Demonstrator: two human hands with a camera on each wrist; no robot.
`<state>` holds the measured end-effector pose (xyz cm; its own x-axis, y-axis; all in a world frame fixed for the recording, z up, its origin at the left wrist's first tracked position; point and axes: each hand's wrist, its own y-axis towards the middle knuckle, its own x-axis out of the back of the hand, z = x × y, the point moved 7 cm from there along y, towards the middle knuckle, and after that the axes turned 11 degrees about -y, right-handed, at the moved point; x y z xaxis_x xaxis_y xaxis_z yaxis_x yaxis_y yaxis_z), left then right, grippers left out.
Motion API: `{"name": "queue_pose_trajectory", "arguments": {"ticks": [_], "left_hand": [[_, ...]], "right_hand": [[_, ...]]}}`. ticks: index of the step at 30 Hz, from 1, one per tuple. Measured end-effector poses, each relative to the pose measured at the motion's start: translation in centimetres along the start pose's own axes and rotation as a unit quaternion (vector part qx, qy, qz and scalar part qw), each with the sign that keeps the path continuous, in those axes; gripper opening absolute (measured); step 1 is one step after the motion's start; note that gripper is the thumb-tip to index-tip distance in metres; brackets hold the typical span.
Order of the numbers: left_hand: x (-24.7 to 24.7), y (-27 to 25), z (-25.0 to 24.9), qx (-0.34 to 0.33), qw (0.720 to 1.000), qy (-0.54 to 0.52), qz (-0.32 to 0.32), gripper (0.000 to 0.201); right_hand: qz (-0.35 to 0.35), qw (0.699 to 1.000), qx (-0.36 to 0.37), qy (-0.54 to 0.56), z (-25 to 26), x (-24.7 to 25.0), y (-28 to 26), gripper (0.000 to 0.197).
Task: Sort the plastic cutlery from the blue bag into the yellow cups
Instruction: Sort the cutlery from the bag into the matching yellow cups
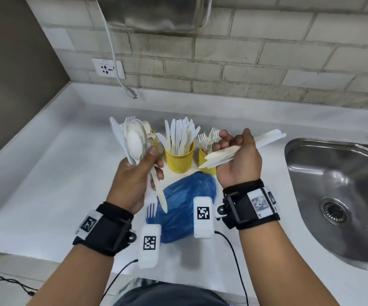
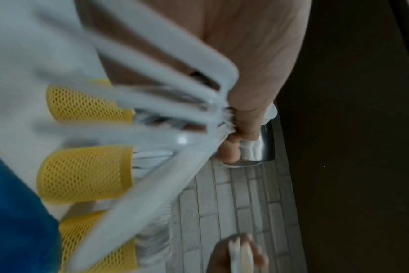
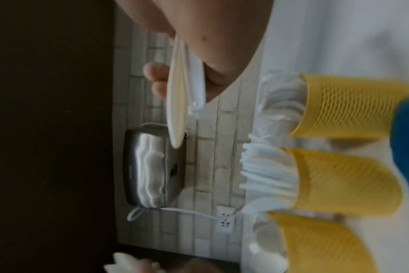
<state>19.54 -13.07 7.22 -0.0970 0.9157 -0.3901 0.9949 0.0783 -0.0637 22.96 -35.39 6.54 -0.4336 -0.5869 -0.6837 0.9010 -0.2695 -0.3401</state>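
My left hand grips a fanned bunch of mixed white cutlery, mostly spoons with a knife and a fork, heads up and handles hanging below the fist. My right hand holds a flat stack of white and cream knives lying almost level, over the right cup. Three yellow mesh cups stand in a row behind the blue bag. The left cup holds spoons and is mostly hidden. The middle cup holds knives, the right cup forks. A loose fork lies at the bag's left edge.
A steel sink is set into the white counter on the right. On the tiled wall are a socket, a hanging white cable and a steel dispenser. The counter's front edge runs below my wrists.
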Motion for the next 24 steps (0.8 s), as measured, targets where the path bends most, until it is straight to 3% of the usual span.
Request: {"name": "queue_pose_trajectory", "arguments": {"ticks": [5,8,12,15,18,24], "left_hand": [[-0.9,0.3,1.6,0.054,0.998,0.022,-0.001,0.033],[-1.5,0.8,2.3,0.103,0.994,0.019,0.016,0.035],[-2.4,1.9,3.4,0.162,0.986,-0.01,0.027,0.019],[-2.5,3.3,4.3,0.203,0.978,-0.042,0.018,0.014],[-2.4,4.4,4.4,0.194,0.98,-0.028,0.026,0.016],[-0.7,6.3,4.1,0.16,0.986,0.04,0.01,0.016]], "right_hand": [[0.032,0.996,-0.057,0.062,-1.8,-2.5,0.9,0.046],[0.062,0.998,-0.008,0.006,-2.3,-4.1,0.7,0.043],[0.089,0.985,0.106,-0.102,-2.1,-5.9,0.2,0.037],[0.095,0.965,0.163,-0.18,-2.2,-6.7,0.4,0.031],[0.108,0.942,0.16,-0.275,-2.8,-7.2,0.2,0.036],[0.098,0.846,0.179,-0.492,-2.8,-6.8,2.0,0.047]]}}
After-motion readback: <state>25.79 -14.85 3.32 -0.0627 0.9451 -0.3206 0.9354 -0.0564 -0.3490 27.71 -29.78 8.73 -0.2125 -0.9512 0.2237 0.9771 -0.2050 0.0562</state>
